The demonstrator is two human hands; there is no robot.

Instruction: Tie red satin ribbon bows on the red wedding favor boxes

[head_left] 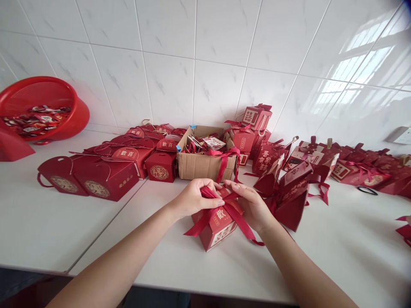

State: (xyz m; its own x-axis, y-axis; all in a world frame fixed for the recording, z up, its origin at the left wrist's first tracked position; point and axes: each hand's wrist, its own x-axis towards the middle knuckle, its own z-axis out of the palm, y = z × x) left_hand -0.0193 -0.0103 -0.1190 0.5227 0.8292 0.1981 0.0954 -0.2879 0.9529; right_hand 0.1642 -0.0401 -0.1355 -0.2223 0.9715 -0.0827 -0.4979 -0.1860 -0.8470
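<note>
A small red gift box (218, 229) with gold lettering stands on the white table (199, 265) right in front of me. A red ribbon (239, 222) runs over its top and trails down both sides. My left hand (192, 197) is closed, pinching a loop of that ribbon above the box's top. My right hand (252, 203) is also closed on the ribbon at the box's right side, its fingers curled over it. Both hands nearly touch above the box.
An open cardboard box (205, 164) with ribbons and tags sits just behind. Several red gift boxes (105, 177) lie at left, more red boxes (289, 188) at right. A red basin (41, 107) of wrapped sweets leans on the tiled wall far left. A black hair band (367, 191) lies at right.
</note>
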